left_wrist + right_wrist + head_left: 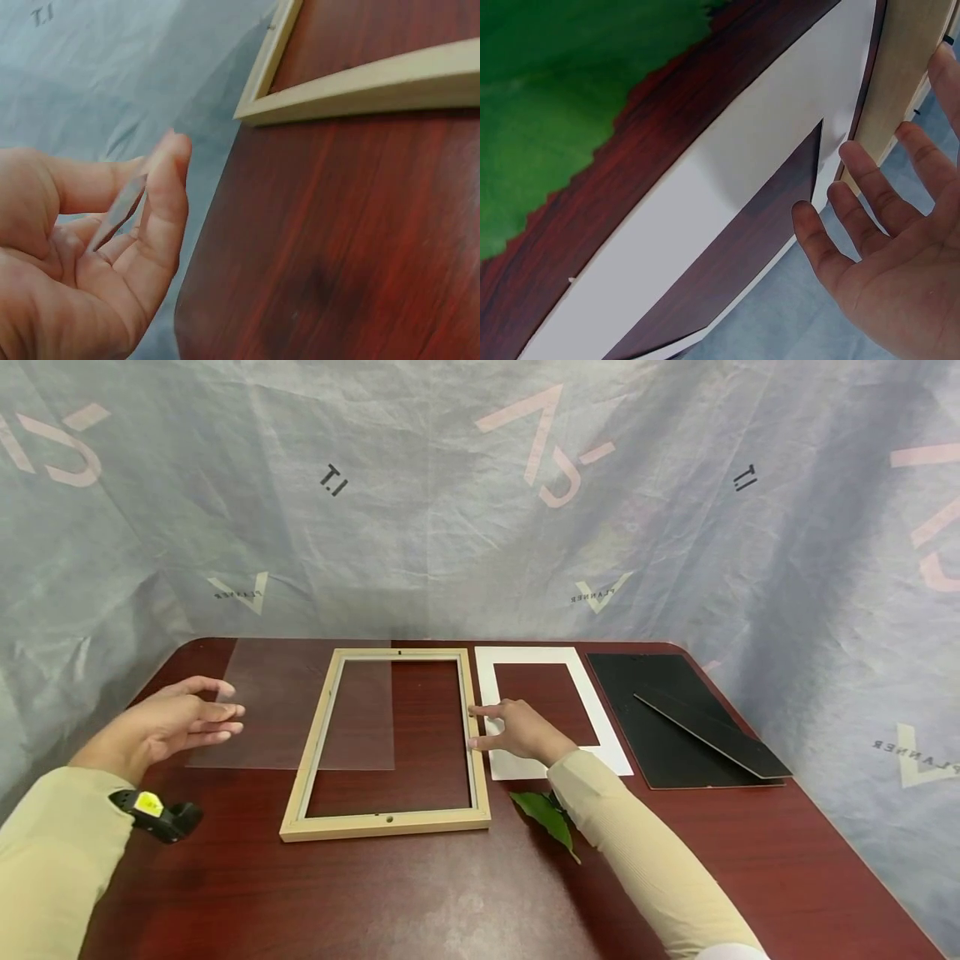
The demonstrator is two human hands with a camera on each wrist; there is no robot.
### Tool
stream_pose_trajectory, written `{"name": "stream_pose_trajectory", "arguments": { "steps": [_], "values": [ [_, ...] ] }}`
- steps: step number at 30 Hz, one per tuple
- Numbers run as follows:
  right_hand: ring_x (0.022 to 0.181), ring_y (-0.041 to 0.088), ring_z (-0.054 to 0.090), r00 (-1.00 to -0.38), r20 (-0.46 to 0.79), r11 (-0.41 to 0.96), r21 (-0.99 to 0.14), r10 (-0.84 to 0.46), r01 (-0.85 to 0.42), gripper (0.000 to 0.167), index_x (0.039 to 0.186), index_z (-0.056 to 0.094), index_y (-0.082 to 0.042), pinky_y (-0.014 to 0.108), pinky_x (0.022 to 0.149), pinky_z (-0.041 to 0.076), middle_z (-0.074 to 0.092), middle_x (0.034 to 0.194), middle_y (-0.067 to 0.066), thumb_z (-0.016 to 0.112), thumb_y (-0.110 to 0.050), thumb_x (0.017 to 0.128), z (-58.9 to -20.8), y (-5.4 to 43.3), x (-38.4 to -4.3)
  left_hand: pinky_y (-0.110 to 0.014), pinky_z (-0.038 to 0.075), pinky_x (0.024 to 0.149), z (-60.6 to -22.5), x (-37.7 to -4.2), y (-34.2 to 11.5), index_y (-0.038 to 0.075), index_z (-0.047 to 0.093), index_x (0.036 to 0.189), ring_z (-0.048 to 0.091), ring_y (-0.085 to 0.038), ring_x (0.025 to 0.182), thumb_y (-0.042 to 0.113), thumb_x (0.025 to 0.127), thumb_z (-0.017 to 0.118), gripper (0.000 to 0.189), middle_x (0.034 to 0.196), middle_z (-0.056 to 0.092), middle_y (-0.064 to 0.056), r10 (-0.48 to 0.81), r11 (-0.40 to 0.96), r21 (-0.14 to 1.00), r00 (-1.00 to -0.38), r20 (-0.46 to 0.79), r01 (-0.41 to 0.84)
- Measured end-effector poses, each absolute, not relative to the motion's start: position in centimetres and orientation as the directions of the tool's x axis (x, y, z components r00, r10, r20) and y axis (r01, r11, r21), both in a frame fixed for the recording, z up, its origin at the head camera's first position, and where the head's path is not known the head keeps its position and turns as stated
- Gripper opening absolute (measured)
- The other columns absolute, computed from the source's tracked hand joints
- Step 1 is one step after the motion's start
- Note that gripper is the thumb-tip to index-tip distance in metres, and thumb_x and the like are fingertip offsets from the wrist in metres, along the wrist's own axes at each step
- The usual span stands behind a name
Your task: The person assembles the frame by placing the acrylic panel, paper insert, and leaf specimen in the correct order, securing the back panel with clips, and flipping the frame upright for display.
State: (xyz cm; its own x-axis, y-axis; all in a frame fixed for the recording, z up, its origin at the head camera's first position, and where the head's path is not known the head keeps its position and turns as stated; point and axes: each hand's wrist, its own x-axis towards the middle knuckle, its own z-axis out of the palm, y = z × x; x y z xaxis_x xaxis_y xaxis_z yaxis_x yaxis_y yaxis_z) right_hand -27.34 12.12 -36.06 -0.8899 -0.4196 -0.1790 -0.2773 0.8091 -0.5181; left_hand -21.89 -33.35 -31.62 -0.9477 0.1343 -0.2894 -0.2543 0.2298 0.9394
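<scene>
The clear sheet is left of the middle in the head view, spanning the left bar of the frame; whether it touches this bar, I cannot tell. My left grip pinches it by the left edge, between thumb and fingers. My right grip is not closed: the fingers are spread, with tips on the right bar of the frame.

To do this well, I think I should hold the sheet by its edge only, with light and even pressure, because it seems thin and could bend or take finger marks. The right fingers should steady the frame without pushing it.

Right of the frame lies the white mat, then a black board with a tilted black piece above it. A green leaf lies on the surface at lower centre, partly behind my right sleeve.

The left wrist view shows the sheet's edge inside my fingers, which the head view hardly gives. The right wrist view shows the leaf's toothed edge large at upper left; only the head view has the black board.
</scene>
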Motion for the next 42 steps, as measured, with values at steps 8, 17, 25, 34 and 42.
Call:
{"name": "stream_pose_trajectory", "arguments": {
  "steps": [8,17,25,34,42],
  "values": [
    [0.144,0.038,0.038,-0.886,-0.171,0.809,-0.508,-0.431,-0.296,0.066,0.154,0.048,-0.021,0.052,0.110,0.040,0.039,0.155,0.024,0.073,-0.039,0.095,-36.1,12.2,-27.4,-0.025,0.058,0.074,-32.6,-22.1,-30.5,-0.006,0.034,0.129,0.070,-0.007,0.080,-0.004,0.104,0.046,0.027,0.089,0.067,0.011,0.155,0.228,0.939,-0.942,-0.297,-0.258],
    [0.146,0.039,0.034,-0.889,-0.179,0.813,-0.508,-0.422,-0.284,0.066,0.154,0.048,-0.021,0.052,0.112,0.038,0.038,0.156,0.024,0.073,-0.038,0.095,-36.3,12.2,-27.4,-0.026,0.059,0.074,-33.4,-22.1,-27.5,-0.005,0.033,0.127,0.070,-0.008,0.081,-0.005,0.103,0.047,0.028,0.092,0.066,0.004,0.194,0.213,0.942,-0.933,-0.302,-0.260],
    [0.145,0.037,0.037,-0.887,-0.173,0.811,-0.507,-0.428,-0.292,0.066,0.154,0.048,-0.021,0.051,0.112,0.039,0.041,0.155,0.024,0.072,-0.038,0.096,-36.4,12.2,-27.5,-0.027,0.059,0.074,-34.1,-21.5,-26.0,0.000,0.037,0.123,0.070,-0.011,0.082,-0.005,0.103,0.049,0.024,0.095,0.065,-0.002,0.215,0.183,0.943,-0.925,-0.313,-0.277],
    [0.144,0.037,0.038,-0.886,-0.175,0.815,-0.498,-0.430,-0.297,0.067,0.154,0.047,-0.022,0.050,0.111,0.039,0.042,0.154,0.023,0.073,-0.039,0.095,-36.4,12.2,-27.5,-0.028,0.059,0.075,-34.4,-21.3,-24.8,0.000,0.037,0.123,0.071,-0.014,0.083,-0.004,0.102,0.051,0.026,0.098,0.066,-0.005,0.256,0.172,0.946,-0.915,-0.312,-0.274],
    [0.143,0.036,0.039,-0.888,-0.177,0.814,-0.505,-0.424,-0.288,0.067,0.154,0.048,-0.022,0.050,0.110,0.040,0.042,0.155,0.022,0.073,-0.040,0.094,-36.4,12.2,-27.5,-0.029,0.059,0.077,-34.7,-21.3,-24.1,-0.003,0.035,0.125,0.071,-0.014,0.086,-0.005,0.102,0.051,0.029,0.104,0.065,-0.007,0.259,0.171,0.943,-0.910,-0.323,-0.285]
  ]
}}
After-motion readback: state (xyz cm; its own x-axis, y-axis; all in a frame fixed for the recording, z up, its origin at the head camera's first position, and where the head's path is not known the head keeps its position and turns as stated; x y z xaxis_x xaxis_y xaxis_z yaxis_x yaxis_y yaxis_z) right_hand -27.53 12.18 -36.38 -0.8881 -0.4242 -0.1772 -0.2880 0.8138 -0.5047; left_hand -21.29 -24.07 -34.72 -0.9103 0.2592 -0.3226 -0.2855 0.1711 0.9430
